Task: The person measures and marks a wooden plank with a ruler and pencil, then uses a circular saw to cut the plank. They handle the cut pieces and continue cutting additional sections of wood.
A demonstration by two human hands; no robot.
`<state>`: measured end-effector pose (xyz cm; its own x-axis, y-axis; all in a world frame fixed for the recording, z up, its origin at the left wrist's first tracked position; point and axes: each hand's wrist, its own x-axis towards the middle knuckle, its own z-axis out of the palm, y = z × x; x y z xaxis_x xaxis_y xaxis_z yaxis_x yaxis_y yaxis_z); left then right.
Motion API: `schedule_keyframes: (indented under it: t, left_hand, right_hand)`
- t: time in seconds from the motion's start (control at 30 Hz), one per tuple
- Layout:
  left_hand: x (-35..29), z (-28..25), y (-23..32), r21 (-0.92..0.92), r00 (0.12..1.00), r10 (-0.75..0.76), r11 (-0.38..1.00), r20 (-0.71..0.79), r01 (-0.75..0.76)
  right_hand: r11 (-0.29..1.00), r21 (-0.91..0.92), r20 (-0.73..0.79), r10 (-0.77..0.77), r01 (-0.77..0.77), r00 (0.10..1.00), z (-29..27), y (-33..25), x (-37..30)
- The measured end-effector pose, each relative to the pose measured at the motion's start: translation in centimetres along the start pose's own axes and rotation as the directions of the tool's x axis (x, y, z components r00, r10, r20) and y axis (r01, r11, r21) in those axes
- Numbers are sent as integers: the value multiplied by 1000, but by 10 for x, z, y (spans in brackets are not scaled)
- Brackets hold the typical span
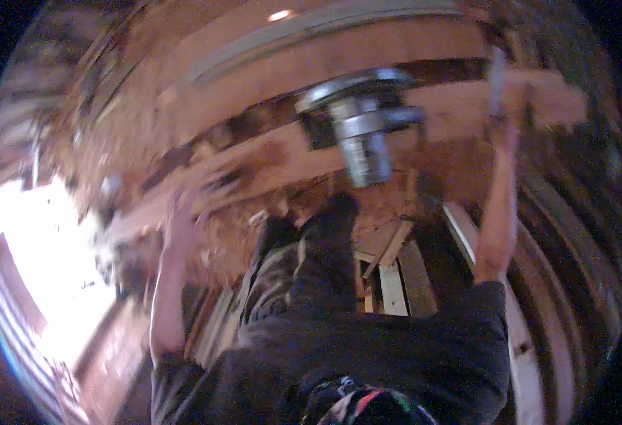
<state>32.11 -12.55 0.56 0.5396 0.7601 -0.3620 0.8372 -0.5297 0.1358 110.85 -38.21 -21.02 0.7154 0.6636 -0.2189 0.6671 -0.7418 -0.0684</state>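
A shiny metal power tool [364, 138] with a cylindrical motor housing, much like a circular saw, rests on a long wooden plank [460, 110] in front of me. To its right, my right hand [506, 131] is closed round a long tool [496, 78] with a pale, shiny shaft and a darker far end; blur hides its exact kind. My left hand [185, 209] is at the near edge of the plank's left part, holding nothing I can make out. Its fingers are smeared by motion. A dark patch near them on the plank is too blurred to name.
Another thick timber [332, 49] lies beyond the plank. Reddish sawdust or shavings [219, 248] cover the ground near my legs. Several boards [530, 354] lie along my right side, and short offcuts [394, 290] lie beside my legs. Bright daylight enters at the left.
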Motion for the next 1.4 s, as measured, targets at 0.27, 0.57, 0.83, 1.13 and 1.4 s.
schedule_keyframes:
  t: [0.27,0.57,0.83,1.13,1.4]
  left_hand:
    - [-41,34,0,-191,807,-99,982,-582,-17]
    - [-60,69,27,-492,849,-240,870,-471,-26]
    - [-20,-1,140,-769,928,-43,574,-369,-279]
    - [-10,-11,138,-757,926,-39,589,-375,-282]
    - [-51,7,-34,-786,782,-563,597,-268,160]
  right_hand:
    - [978,26,-55,-208,209,977,38,49,38]
    - [942,327,-148,-27,74,989,20,108,-17]
    - [452,879,-37,384,-154,922,-149,-185,-254]
    - [-358,835,385,-162,-418,909,-47,-444,-399]
    - [509,834,104,-524,213,845,-46,-552,-388]
